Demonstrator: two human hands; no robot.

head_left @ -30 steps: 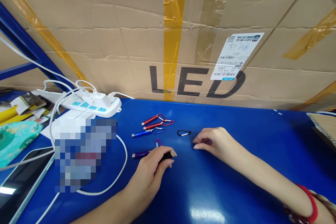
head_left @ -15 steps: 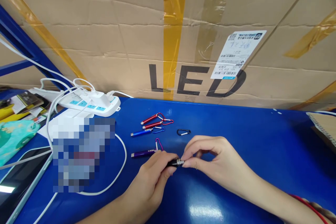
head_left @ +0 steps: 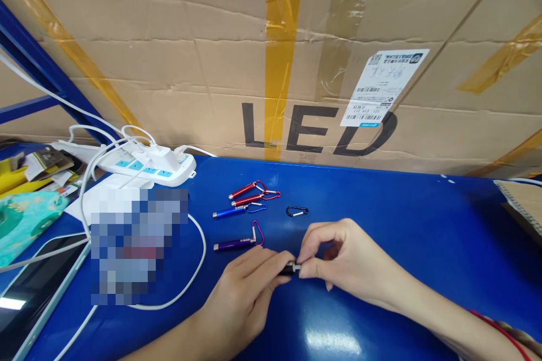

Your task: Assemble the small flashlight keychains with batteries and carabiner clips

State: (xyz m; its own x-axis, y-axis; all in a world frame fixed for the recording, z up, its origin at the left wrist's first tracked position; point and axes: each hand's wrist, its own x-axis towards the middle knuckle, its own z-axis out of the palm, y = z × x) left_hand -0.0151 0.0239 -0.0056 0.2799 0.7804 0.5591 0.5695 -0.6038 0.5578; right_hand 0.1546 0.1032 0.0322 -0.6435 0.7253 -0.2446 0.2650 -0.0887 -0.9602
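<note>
My left hand (head_left: 245,287) is closed round a small black keychain torch (head_left: 289,268), of which only the tip shows. My right hand (head_left: 342,259) pinches the silver end of that same torch with thumb and forefinger. Just beyond my left hand a purple torch (head_left: 232,244) with a pink clip lies on the blue table (head_left: 402,225). Farther back lie two red torches (head_left: 248,194) and a blue torch (head_left: 231,211). A loose black carabiner (head_left: 296,211) rests apart from them, above my right hand.
A big cardboard box (head_left: 296,56) marked LED closes off the back. A white power strip (head_left: 146,163) with cables sits at the left, a white cable (head_left: 195,271) loops over the table, a tablet (head_left: 34,293) lies at the lower left, and a cardboard piece (head_left: 523,200) sits at the right edge.
My right hand came from beside the black carabiner to the torch in my left hand and pinched its end. Both hands have drawn slightly nearer to me.
</note>
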